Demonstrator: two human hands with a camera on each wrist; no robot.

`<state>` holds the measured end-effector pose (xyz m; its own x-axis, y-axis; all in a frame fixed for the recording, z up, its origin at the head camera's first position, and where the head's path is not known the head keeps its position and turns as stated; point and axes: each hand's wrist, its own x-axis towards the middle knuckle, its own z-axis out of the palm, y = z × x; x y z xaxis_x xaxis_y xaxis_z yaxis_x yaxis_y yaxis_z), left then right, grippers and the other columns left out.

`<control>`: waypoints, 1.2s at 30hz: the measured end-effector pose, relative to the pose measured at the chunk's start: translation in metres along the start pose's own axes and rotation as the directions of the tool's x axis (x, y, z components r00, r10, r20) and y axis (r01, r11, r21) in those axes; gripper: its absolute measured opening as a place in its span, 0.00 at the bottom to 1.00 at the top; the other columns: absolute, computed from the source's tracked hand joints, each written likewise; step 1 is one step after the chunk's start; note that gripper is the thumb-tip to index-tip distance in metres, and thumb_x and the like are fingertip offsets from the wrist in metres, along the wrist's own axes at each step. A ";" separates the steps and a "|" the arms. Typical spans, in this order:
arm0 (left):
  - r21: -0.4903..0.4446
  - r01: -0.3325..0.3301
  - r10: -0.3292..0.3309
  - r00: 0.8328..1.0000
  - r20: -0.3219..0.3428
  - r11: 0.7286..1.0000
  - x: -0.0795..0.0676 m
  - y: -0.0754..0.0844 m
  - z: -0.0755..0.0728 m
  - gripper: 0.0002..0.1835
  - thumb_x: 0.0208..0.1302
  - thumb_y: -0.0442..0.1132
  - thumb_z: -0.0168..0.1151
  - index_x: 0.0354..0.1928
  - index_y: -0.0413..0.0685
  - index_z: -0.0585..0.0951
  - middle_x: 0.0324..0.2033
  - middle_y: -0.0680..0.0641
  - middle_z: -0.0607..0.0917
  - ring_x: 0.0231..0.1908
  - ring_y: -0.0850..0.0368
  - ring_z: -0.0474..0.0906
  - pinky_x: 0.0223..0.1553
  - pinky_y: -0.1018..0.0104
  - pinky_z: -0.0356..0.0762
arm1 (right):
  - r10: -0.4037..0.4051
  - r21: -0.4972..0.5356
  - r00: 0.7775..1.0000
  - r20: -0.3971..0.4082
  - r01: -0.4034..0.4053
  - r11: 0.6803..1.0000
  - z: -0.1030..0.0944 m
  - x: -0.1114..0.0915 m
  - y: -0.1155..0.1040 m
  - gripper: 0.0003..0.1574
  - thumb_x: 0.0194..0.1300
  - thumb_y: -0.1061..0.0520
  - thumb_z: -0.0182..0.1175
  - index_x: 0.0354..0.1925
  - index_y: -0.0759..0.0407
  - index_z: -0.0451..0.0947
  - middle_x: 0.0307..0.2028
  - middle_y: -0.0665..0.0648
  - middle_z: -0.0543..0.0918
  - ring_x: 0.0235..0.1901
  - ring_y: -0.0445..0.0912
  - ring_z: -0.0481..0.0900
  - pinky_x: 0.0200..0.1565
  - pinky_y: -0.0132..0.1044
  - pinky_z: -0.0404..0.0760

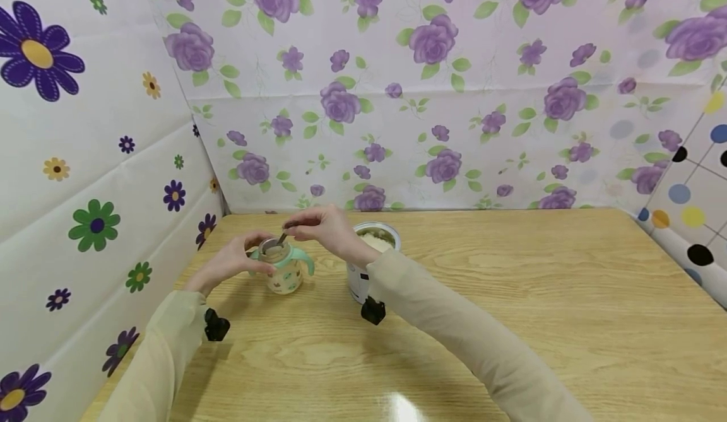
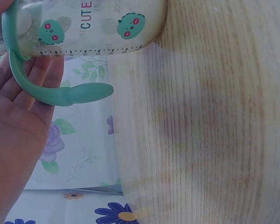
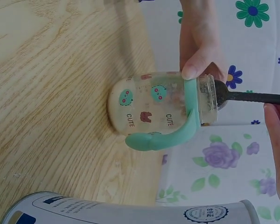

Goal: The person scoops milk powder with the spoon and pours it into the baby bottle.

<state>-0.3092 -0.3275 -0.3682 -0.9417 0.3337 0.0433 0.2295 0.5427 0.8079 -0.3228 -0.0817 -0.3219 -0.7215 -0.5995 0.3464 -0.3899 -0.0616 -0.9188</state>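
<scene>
A clear baby bottle [image 1: 286, 281] with mint-green handles stands upright on the table, its mouth uncovered. Around its neck my left hand [image 1: 227, 264] grips, the thumb pressing the near side. Printed animal faces and the word CUTE mark the bottle [image 2: 84, 30] in the left wrist view. Above the mouth, my right hand [image 1: 335, 233] pinches the handle of a dark spoon [image 3: 252, 97]. The spoon's bowl is tipped at the bottle's opening; whether it holds anything is hidden. Some pale material shows inside the bottle [image 3: 149, 100], too blurred to name.
Right of the bottle stands an open white can [image 1: 356, 283] with pale powder [image 1: 377, 241] inside, beneath my right wrist. The wooden table [image 1: 511, 296] meets flower-patterned sheets [image 1: 397, 125] at the back and left, and a dotted one at the right.
</scene>
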 end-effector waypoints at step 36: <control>0.061 -0.008 0.006 0.999 0.035 0.998 0.002 0.002 -0.003 0.44 0.45 0.44 0.72 0.64 0.41 0.62 0.58 0.36 0.66 0.58 0.40 0.57 0.54 0.41 0.55 | 0.057 0.342 0.947 -0.315 0.058 0.938 -0.006 -0.001 -0.006 0.13 0.57 0.70 0.58 0.42 0.75 0.77 0.34 0.65 0.81 0.37 0.57 0.79 0.40 0.39 0.77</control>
<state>-0.3113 -0.3281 -0.3649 -0.9312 0.3635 0.0274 0.2515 0.5863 0.7701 -0.3231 -0.0758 -0.3159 -0.8862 -0.3197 0.3355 -0.2114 -0.3653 -0.9066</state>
